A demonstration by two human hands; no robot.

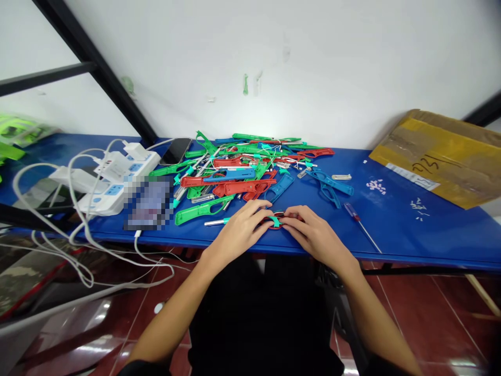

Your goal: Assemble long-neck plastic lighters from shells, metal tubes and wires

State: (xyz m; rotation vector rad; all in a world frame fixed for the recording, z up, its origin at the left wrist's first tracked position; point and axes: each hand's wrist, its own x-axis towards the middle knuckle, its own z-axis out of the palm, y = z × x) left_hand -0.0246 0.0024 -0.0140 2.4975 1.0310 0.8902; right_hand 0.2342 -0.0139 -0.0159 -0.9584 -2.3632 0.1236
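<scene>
Both hands rest on the near edge of the blue table (391,230). My left hand (245,227) and my right hand (309,230) pinch the two ends of a red plastic lighter shell (275,221) that carries a small teal trigger piece. The fingers of both hands are curled round the shell. Just beyond lies a heap of red, green and blue lighter shells (242,167) mixed with metal tubes and thin wires.
A red-handled screwdriver (358,219) lies right of my hands, with small white parts (376,185) beyond it. A cardboard box (442,156) sits at the far right. White power strips (113,180), cables and a phone (176,150) crowd the left.
</scene>
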